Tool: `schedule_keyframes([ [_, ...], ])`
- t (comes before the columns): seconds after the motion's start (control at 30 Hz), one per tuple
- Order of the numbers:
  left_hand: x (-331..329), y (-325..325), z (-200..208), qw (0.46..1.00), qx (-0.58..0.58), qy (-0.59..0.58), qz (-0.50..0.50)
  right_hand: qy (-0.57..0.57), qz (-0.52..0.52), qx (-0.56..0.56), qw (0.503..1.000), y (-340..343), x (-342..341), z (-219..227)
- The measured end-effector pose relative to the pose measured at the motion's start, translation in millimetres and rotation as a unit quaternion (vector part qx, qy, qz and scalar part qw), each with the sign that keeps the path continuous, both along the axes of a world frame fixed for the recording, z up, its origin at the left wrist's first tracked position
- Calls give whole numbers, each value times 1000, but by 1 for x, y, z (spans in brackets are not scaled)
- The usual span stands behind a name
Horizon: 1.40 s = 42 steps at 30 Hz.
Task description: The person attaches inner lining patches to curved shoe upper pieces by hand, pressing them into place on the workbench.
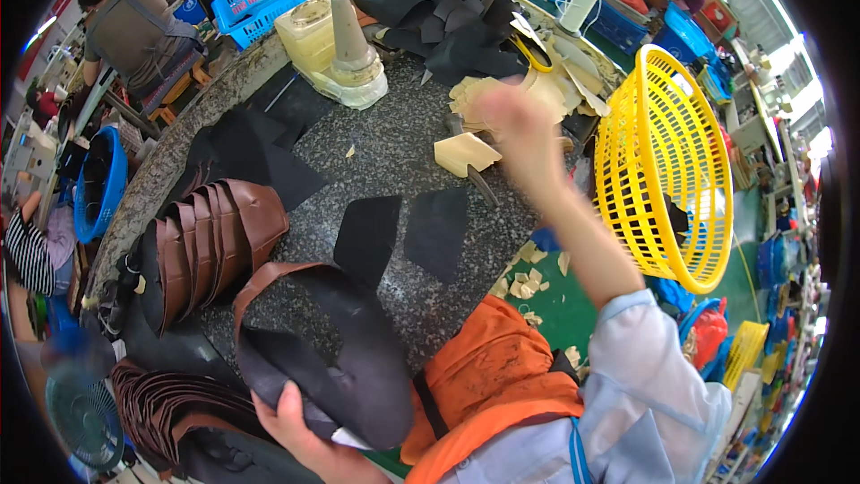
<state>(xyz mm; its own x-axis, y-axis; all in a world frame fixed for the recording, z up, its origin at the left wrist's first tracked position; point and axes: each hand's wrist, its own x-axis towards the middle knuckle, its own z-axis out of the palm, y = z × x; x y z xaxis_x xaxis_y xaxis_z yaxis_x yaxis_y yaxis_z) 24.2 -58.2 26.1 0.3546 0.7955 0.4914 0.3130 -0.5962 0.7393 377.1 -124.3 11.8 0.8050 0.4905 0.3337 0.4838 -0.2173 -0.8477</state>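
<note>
My left hand (291,426) grips the lower edge of a curved leather shoe upper (363,385), brown outside with a black lining, at the near side of the stone tabletop. My right hand (520,121) is raised over the far right of the table, near a pile of beige sheet scraps (475,99); its fingers are smeared by motion. Just left of it lies a beige cut piece (466,154) over a dark curved tool (482,186). Two flat black pieces (367,231) lie mid-table. Brown uppers stand nested in a stack (215,233) on the left.
A second brown stack (170,394) sits at lower left. A yellowish container (309,27) and a grey cone (352,40) stand at the back beside black scraps (430,0). A tall yellow basket (623,161) borders the table's right. Another person (143,27) sits at far left.
</note>
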Motion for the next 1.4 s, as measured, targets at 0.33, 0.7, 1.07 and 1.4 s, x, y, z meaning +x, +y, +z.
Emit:
schedule_keyframes([
  [0.33, 29, 26, 28, 828, -478, -293, 20, -123, -52, -425, 895, -40, 242, -22],
  [0.7, 18, 46, -9, 826, -463, -318, -40, -274, -36, -557, 783, -37, 254, 9],
  [1.07, 13, 42, -11, 812, -487, -321, -3, -592, 154, -436, 661, 109, 179, -53],
  [1.4, 7, 45, -13, 810, -482, -333, -16, -531, 97, -149, 828, 97, 181, -47],
])
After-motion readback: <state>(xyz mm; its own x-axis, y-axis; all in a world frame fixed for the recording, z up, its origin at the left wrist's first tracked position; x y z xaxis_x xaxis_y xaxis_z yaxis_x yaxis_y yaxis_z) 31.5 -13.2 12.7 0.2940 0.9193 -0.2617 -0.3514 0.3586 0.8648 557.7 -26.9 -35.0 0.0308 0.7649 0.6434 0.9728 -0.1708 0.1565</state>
